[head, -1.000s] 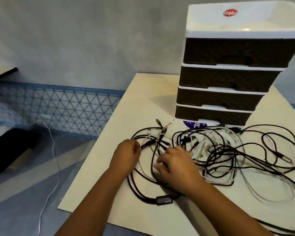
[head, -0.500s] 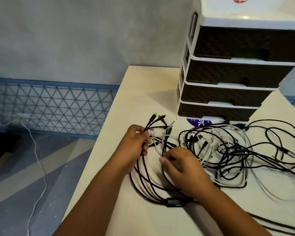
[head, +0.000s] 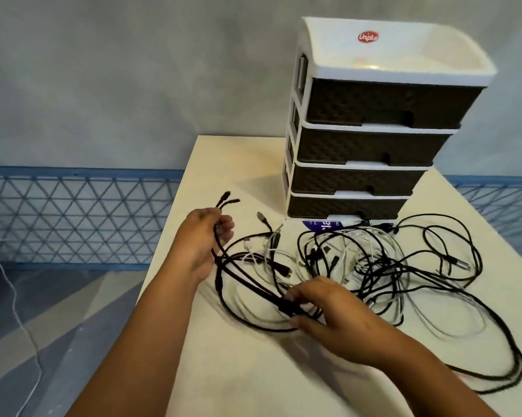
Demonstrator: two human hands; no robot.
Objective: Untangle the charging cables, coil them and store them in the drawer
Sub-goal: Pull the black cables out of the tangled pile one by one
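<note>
We see left hand (head: 198, 243) at frame centre-left, fingers curled round black cable (head: 247, 281) near its plugs. Right hand (head: 322, 308) pinches same cable's junction. Cable tangle (head: 374, 266) lies on worktop (head: 238, 371), lower right. Drawer unit (head: 368, 139) behind, four drawers closed, contents unseen.

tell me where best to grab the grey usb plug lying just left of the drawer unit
Probably pinch the grey USB plug by its rigid shell, from above-left: it lies apart from the tangle, tip pointing up-left, and the left hand is nearest, though already holding black cable ends.
</note>
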